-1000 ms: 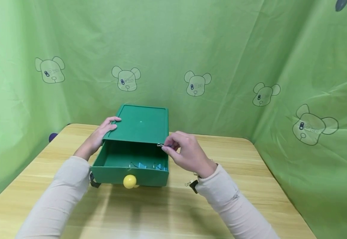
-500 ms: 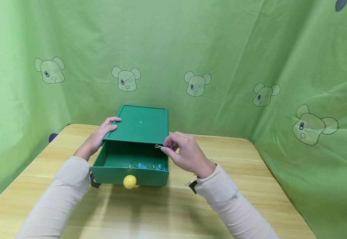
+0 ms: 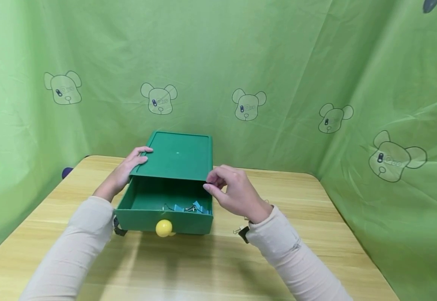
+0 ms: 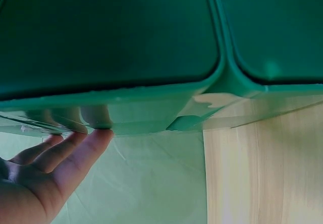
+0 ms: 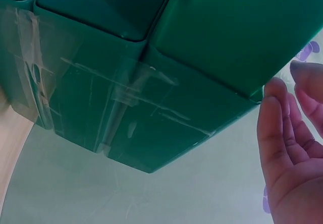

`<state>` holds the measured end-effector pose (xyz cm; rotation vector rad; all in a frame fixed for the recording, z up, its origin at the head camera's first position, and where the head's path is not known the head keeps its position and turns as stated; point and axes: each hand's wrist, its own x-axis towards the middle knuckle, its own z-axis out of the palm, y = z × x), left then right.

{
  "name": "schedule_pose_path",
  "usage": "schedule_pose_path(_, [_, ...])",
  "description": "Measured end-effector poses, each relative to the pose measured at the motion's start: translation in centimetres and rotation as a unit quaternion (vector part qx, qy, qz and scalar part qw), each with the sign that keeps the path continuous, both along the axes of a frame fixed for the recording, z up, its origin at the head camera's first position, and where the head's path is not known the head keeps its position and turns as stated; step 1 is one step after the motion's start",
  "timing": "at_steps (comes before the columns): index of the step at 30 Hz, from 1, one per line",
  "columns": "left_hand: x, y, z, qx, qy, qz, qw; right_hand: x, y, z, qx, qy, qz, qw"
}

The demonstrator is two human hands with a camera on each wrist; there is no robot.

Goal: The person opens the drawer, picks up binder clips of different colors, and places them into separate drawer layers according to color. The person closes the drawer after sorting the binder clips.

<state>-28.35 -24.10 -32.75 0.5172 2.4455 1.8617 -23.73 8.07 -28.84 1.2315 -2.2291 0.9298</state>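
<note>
Some straight fingers of the left hand (image 3: 125, 167) touch the green box (image 3: 177, 154) mid-frame, maybe to steady it; the right hand (image 3: 234, 191), tips apart, holds nothing by the drawer (image 3: 139, 221).

The drawer (image 3: 146, 198) can be entered from above at left and middle, between the near edge of the green top (image 3: 177, 156) and the front wall (image 3: 139, 220). Farther in, that top roofs it over. The right hand (image 3: 237, 192) crowds the top's near right corner; blue clips (image 3: 201, 207) lie near right inside. The left hand (image 3: 124, 169) blocks the left edge. Bare tabletop (image 3: 188, 271) between the 2 sleeves (image 3: 67, 246) leaves room before the jutting yellow knob (image 3: 163, 228). A black clip (image 3: 244, 235) sits beside the right sleeve.
</note>
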Motion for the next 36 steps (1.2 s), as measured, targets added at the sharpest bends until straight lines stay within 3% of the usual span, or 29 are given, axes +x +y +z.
schedule_pose_path(14, [0.0, 0.0, 0.1, -0.006, -0.001, 0.001, 1.0000, -0.2, 2.1, -0.2, -0.010, -0.003, -0.024, 1.000])
schedule_pose_path(24, [0.1, -0.1, 0.0, -0.006, -0.001, -0.001, 1.0000, -0.3, 4.2, -0.2, -0.032, -0.007, -0.011, 0.999])
schedule_pose_path(36, [-0.1, 0.0, -0.1, -0.008, 0.005, 0.002, 0.9999, -0.2, 7.1, 0.5, -0.040, -0.037, -0.033, 0.998])
